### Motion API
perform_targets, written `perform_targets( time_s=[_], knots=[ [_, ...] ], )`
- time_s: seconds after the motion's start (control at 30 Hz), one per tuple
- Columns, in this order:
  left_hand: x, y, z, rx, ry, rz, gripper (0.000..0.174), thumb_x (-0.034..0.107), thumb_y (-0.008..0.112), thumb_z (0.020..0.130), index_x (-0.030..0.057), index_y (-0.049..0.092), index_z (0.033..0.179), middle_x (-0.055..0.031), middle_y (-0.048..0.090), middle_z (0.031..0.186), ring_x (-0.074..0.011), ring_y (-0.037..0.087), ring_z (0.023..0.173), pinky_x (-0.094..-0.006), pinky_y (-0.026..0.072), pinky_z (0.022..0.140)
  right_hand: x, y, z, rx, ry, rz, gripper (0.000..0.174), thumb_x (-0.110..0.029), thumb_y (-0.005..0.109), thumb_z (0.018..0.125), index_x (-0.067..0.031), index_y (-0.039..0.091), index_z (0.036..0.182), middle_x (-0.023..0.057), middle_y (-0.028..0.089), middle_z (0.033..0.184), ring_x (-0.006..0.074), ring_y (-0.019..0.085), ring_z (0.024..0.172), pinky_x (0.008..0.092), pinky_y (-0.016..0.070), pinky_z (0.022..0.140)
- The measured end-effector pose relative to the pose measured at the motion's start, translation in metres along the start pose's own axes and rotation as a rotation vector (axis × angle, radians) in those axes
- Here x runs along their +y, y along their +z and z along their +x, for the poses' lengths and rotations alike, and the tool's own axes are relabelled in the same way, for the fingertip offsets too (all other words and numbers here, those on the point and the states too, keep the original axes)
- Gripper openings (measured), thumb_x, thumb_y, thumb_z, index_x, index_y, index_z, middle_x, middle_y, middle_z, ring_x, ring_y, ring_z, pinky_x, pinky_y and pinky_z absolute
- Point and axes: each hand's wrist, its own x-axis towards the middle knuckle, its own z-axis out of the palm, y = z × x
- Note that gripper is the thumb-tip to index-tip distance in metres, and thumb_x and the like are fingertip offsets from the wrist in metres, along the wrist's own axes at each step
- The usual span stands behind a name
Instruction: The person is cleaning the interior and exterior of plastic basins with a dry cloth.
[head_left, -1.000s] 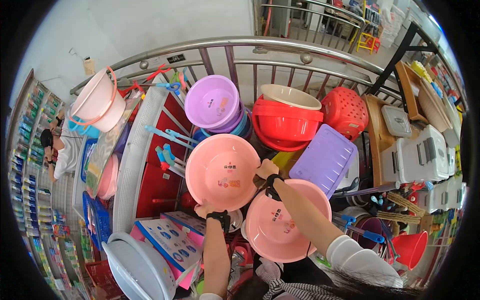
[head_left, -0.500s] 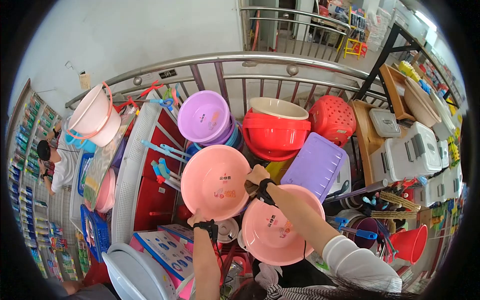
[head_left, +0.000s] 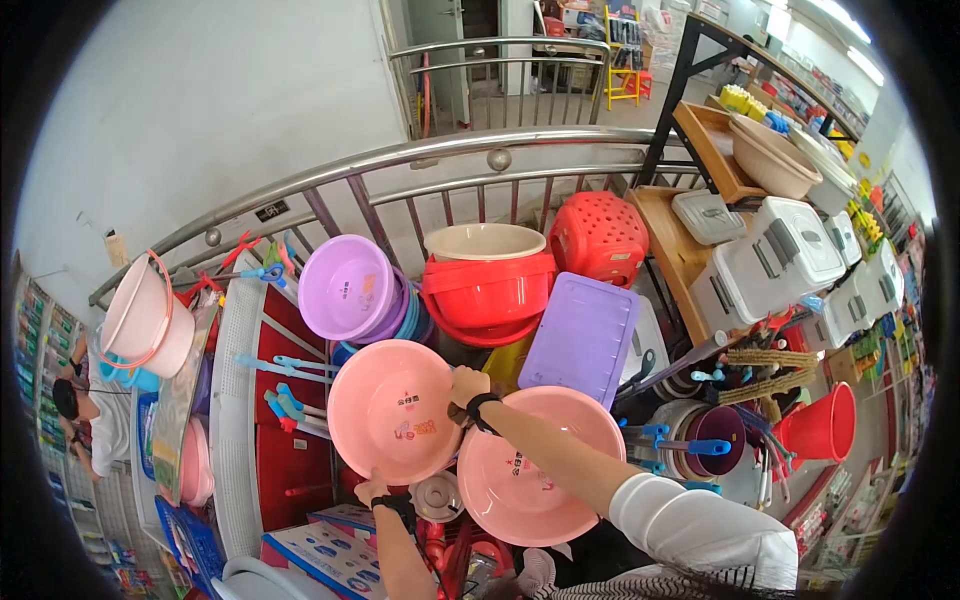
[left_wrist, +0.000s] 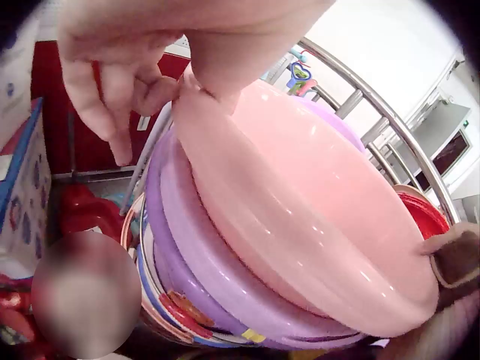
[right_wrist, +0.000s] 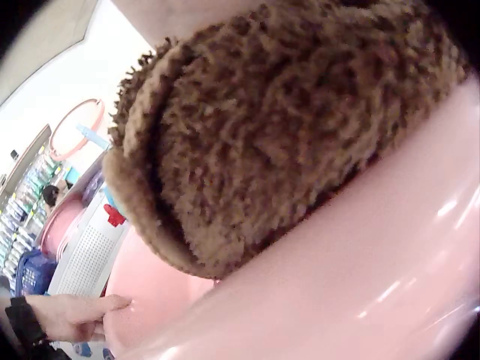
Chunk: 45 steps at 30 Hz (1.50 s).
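A pink basin (head_left: 390, 440) with printed lettering lies tilted between my hands, on top of purple basins (left_wrist: 247, 300) in the left wrist view. My left hand (head_left: 370, 487) pinches its near rim, thumb over the inside. At the right rim, my right hand (head_left: 468, 388) holds a fuzzy brown cloth (right_wrist: 255, 142) against the basin. The cloth fills much of the right wrist view and hides most of that hand's fingers. A second pink basin (head_left: 500, 490) stands close under my right forearm.
Behind stand a lilac basin stack (head_left: 345, 290), red tubs (head_left: 490, 290) and a purple lid (head_left: 580, 335). A metal railing (head_left: 420, 150) curves past them. Mops and buckets crowd the right, with storage boxes (head_left: 770, 260); a white perforated shelf (head_left: 235, 390) borders the left.
The head view has turned to the right, so the scene sits further left and lower. Both hands stay at the pink basin's rim, the cloth still in the right hand.
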Motion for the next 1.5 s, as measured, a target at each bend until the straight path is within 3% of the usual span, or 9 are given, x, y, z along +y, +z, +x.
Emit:
perform_targets(
  time_s=[0.27,0.53,0.8,1.17,1.23,1.3,1.37,1.47,1.5],
  knots=[
    [-0.028,0.027,0.016,-0.052,-0.093,-0.264,0.046,0.034,0.075,0.077,-0.0100,0.063,0.079,-0.0107,0.064,0.070,-0.0191,0.058,0.057,-0.0369,0.0470,0.048,-0.006,0.010,-0.032,0.089,-0.507,0.049,0.011,-0.014,0.063,0.066,-0.0116,0.063,0.077,0.0101,0.062,0.076,0.0310,0.049,0.099,0.0490,0.0326,0.079],
    [-0.028,0.029,0.013,-0.271,-0.324,-0.543,0.038,0.037,0.068,0.084,0.0014,0.061,0.096,-0.0087,0.063,0.084,-0.0161,0.057,0.065,-0.0310,0.0457,0.048,-0.051,-0.011,-0.070,0.055,-0.997,0.325,0.021,-0.009,0.061,0.070,-0.0091,0.058,0.091,0.0088,0.060,0.075,0.0329,0.052,0.090,0.0450,0.0381,0.084],
    [-0.045,0.028,-0.034,-0.577,-0.228,-1.183,0.040,0.043,0.059,0.091,0.0102,0.051,0.112,-0.0044,0.061,0.100,-0.0158,0.061,0.082,-0.0286,0.0542,0.065,-0.096,0.036,-0.123,-0.226,-0.802,0.060,0.044,-0.008,0.065,0.070,-0.0046,0.053,0.113,0.0263,0.039,0.125,0.0410,0.059,0.093,0.0454,0.0513,0.077],
    [-0.063,0.017,-0.068,-0.803,-0.182,-1.206,0.032,0.015,0.045,0.099,0.0064,0.047,0.129,-0.0120,0.059,0.120,-0.0201,0.061,0.100,-0.0302,0.0538,0.074,-0.081,0.110,-0.144,-0.213,-0.751,-0.581,0.013,-0.019,0.058,0.079,-0.0164,0.070,0.079,0.0028,0.067,0.078,0.0196,0.063,0.078,0.0357,0.0443,0.070],
    [-0.100,0.037,-0.044,-0.794,0.466,-0.830,0.042,0.019,0.054,0.088,0.0030,0.052,0.127,-0.0153,0.053,0.131,-0.0305,0.048,0.124,-0.0412,0.0376,0.104,-0.083,0.113,-0.146,-0.243,-0.759,-0.650,0.013,-0.022,0.058,0.080,-0.0177,0.070,0.079,0.0016,0.068,0.078,0.0187,0.063,0.078,0.0366,0.0425,0.073],
    [-0.121,0.061,-0.025,-0.783,0.397,-0.835,0.044,0.015,0.054,0.081,0.0027,0.055,0.123,-0.0191,0.055,0.128,-0.0356,0.048,0.123,-0.0420,0.0335,0.107,-0.075,0.121,-0.143,-0.253,-0.821,-0.641,0.013,-0.023,0.058,0.079,-0.0173,0.070,0.078,0.0023,0.068,0.079,0.0199,0.063,0.078,0.0362,0.0425,0.074],
    [-0.112,0.071,-0.036,-0.683,0.296,-1.052,0.022,0.006,0.047,0.093,0.0066,0.057,0.113,-0.0039,0.064,0.087,-0.0117,0.056,0.056,-0.0204,0.0458,0.049,-0.072,0.113,-0.144,-0.243,-0.876,-0.621,0.013,-0.023,0.059,0.078,-0.0169,0.070,0.078,0.0030,0.068,0.079,0.0207,0.062,0.078,0.0364,0.0435,0.073],
    [-0.093,0.053,-0.039,-0.041,1.318,-0.183,0.010,0.007,0.048,0.094,0.0069,0.057,0.098,-0.0006,0.059,0.079,-0.0084,0.053,0.060,-0.0165,0.0426,0.051,-0.071,0.096,-0.139,-0.291,-0.842,-0.490,0.013,-0.022,0.058,0.077,-0.0153,0.069,0.075,0.0048,0.067,0.076,0.0230,0.062,0.079,0.0372,0.0461,0.068],
    [-0.096,0.059,-0.042,-0.034,1.304,-0.177,0.010,0.007,0.048,0.094,0.0069,0.057,0.098,-0.0006,0.059,0.079,-0.0084,0.053,0.060,-0.0165,0.0426,0.051,-0.064,0.102,-0.136,-0.241,-0.852,-0.469,0.013,-0.021,0.058,0.076,-0.0144,0.069,0.073,0.0058,0.066,0.074,0.0243,0.062,0.078,0.0376,0.0469,0.066]
  ],
)
